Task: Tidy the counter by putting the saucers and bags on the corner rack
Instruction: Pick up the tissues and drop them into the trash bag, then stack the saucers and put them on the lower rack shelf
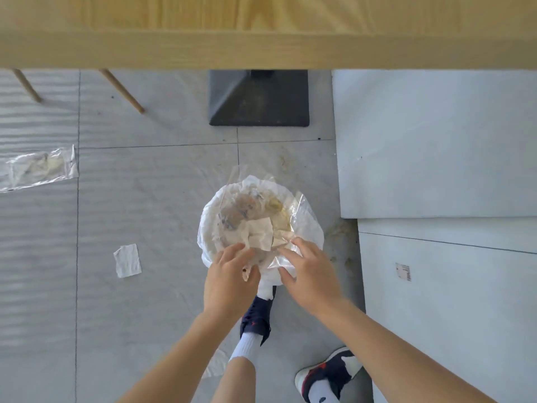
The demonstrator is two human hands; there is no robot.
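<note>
Holding crumpled clear bags (255, 216) between both hands.

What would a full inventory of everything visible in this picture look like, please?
bin: one, lined with a white bag, on the floor at centre, full of crumpled clear plastic and paper scraps
clear plastic bag: one, transparent, flat on the floor at left
paper scrap: one, white, on the floor left of the bin
table edge: one, light wood, across the top
table base: one, black, on the floor under the table
wooden legs: two, tan, upper left
boards: pale grey, stacked at right, one with a small label
shoes: two, navy and white, bottom centre
left hand: at the bin's near rim
right hand: on the clear plastic
</note>
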